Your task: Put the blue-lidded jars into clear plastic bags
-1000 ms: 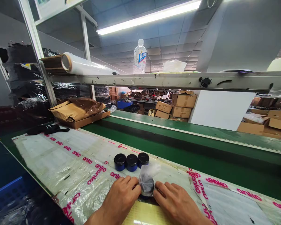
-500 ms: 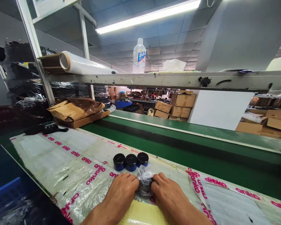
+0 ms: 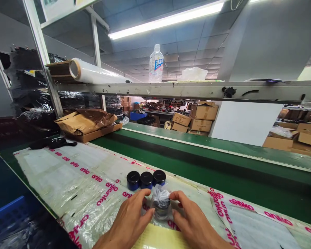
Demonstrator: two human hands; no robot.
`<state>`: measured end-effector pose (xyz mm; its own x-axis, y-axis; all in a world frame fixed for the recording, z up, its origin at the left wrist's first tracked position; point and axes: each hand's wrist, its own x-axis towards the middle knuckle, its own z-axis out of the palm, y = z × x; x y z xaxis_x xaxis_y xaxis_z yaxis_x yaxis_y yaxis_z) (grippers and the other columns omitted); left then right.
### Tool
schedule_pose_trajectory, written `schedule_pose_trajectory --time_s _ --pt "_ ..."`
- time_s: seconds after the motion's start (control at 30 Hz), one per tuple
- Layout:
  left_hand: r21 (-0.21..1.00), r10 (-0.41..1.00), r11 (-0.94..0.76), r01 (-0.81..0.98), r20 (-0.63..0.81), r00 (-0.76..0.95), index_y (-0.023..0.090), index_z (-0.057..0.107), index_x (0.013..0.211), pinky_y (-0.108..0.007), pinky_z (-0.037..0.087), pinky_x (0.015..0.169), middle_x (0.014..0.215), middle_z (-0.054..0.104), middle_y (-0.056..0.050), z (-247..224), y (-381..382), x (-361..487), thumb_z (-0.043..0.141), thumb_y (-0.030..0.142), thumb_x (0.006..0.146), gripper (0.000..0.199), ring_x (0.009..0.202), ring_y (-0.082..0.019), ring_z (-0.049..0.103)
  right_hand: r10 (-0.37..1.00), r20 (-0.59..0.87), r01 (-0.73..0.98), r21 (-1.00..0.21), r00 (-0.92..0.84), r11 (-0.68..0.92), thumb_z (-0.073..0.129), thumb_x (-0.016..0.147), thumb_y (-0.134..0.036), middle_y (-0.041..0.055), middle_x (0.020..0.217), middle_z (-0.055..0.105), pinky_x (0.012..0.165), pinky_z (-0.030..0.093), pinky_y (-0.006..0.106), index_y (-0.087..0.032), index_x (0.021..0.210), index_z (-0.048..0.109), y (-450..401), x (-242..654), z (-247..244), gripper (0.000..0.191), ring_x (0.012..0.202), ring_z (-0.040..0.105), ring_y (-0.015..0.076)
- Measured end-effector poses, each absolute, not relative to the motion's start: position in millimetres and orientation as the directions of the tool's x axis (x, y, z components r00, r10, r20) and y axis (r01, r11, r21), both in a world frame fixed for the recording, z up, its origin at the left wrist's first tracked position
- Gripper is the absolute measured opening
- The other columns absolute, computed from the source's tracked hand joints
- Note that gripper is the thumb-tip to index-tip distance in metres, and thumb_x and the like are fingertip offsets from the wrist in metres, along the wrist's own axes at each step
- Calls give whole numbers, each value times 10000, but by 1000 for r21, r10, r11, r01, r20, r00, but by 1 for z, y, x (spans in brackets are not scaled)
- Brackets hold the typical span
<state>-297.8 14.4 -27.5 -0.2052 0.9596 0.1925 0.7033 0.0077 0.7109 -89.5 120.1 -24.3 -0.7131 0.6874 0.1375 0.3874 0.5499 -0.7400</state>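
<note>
A round dark item in a crumpled clear plastic bag [image 3: 161, 202] stands on the covered table between my hands. My left hand [image 3: 132, 216] is on its left side, thumb and fingers apart, with the thumb tip close to the bag. On the right, my right hand [image 3: 191, 218] is also open, its index fingertip at the bag's upper edge. Just behind the bag, three round black-topped, blue-sided containers stand side by side: a left one [image 3: 133, 180], a middle one [image 3: 146, 180] and a right one [image 3: 159, 177]. Yellow ridged material [image 3: 159, 238] lies in front of the bag.
Beyond the table cover [image 3: 88, 162] runs a green belt surface [image 3: 197, 157]. A cardboard tray [image 3: 93, 134] with brown paper sits at the back left, near a black cloth item [image 3: 57, 142]. A shelf beam [image 3: 186, 89] crosses above, holding a bottle [image 3: 156, 65]. A blue basket [image 3: 7, 211] is lower left.
Both hands have loosened from the bagged item, their fingers and thumbs spreading apart. The bagged item stays upright in nearly the same place. The camera view has shifted slightly.
</note>
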Motion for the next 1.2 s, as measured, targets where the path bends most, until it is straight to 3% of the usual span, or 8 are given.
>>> schedule_pose_trajectory --time_s 0.1,0.3,0.43,0.57,0.73,0.87,1.0,1.2 --pt "740 968 -42 671 196 -156 286 434 1435 -375 408 1099 1418 555 -22 -37 19 -297 577 217 888 569 1283 -191 525 693 157 343 -780 -703 524 446 912 -272 118 1374 563 1065 412 422 -202 1337 447 120 -94 -28 431 1252 543 234" --pt "662 983 -47 748 166 -85 214 180 1574 -482 412 1133 1468 504 -112 -50 18 -296 516 282 928 731 1323 -239 501 690 89 367 -794 -718 484 419 851 -205 149 1525 431 1174 320 493 -169 1578 145 127 -100 -41 778 1394 441 242" --pt "588 974 -108 802 224 -33 178 185 1563 -512 355 1184 1526 429 -144 -57 15 -296 497 259 940 702 1403 -253 415 674 98 347 -798 -732 493 420 809 -164 149 1490 470 1163 346 482 -146 1584 144 127 -99 -44 822 1354 478 239" --pt "617 984 -46 785 166 -72 168 244 1555 -510 330 1195 1532 421 -132 -51 17 -294 568 326 932 719 1409 -262 394 687 78 401 -763 -722 508 495 805 -231 151 1511 436 1196 291 500 -132 1584 181 125 -93 -39 846 1381 436 256" --pt "678 965 118 725 93 -244 183 471 1434 -475 386 1125 1386 568 -97 -34 24 -288 689 263 848 629 1272 -255 516 745 59 494 -713 -665 497 581 851 -447 147 1473 467 1162 316 494 -146 1499 417 122 -90 -35 732 1352 435 299" --pt "644 962 50 763 174 -210 226 603 1282 -458 405 1062 1270 629 -53 -35 29 -286 731 138 776 530 1187 -251 550 740 84 509 -673 -667 536 607 833 -304 103 1286 587 1076 365 465 -204 1304 623 124 -96 -38 482 1194 520 287" --pt "601 964 71 796 163 -209 214 600 1301 -464 381 1070 1249 624 -54 -38 34 -284 743 87 716 615 1196 -266 531 757 121 556 -606 -643 569 623 709 -130 99 1155 625 988 379 440 -173 1124 684 128 -103 -39 422 1125 519 298" --pt "631 976 91 770 96 -194 181 460 1461 -425 295 1164 1446 519 -88 -40 37 -287 726 64 724 793 1347 -253 446 734 132 515 -629 -666 582 603 731 -172 100 1129 626 957 379 425 -167 1103 680 125 -104 -38 380 1081 530 291"
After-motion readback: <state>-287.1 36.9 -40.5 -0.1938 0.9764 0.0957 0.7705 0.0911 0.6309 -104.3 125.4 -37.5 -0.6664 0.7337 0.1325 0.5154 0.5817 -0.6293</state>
